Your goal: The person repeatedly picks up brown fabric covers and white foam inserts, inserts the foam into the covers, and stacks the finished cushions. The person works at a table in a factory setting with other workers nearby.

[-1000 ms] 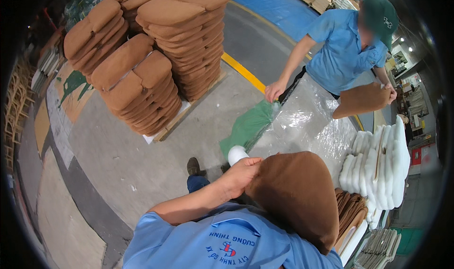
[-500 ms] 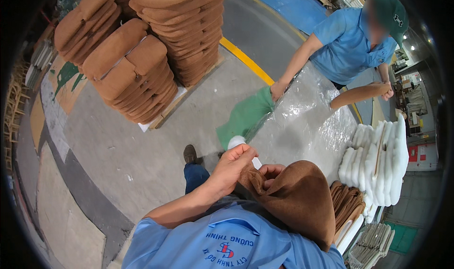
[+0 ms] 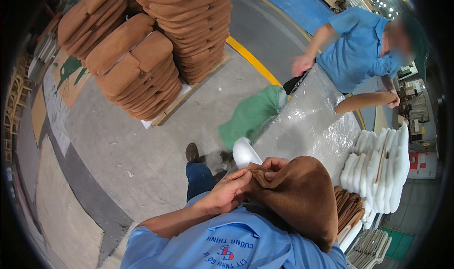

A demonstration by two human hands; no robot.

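Note:
A brown fabric cushion cover (image 3: 302, 198) is bunched up against my chest. My left hand (image 3: 227, 188) pinches its gathered edge between thumb and fingers. From the other side, my right hand (image 3: 275, 166) grips the same edge; the rest of that hand and its arm are hidden behind the cloth. Just beyond my fingers, a white padded piece (image 3: 243, 151) lies at the near corner of the plastic-covered table (image 3: 307, 113), partly hidden by my hands.
A co-worker (image 3: 362, 47) in blue stands across the table holding a brown cushion (image 3: 364, 101). A green sack (image 3: 255, 113) hangs at the table's left side. White pads (image 3: 378, 165) and folded brown covers (image 3: 349, 203) are stacked right. Brown cushion stacks (image 3: 137, 70) stand far left on pallets.
My left hand has moved lower and now pinches nearer the cover's edge. The co-worker's hand has let go of the green sack and drawn back; their body leans right.

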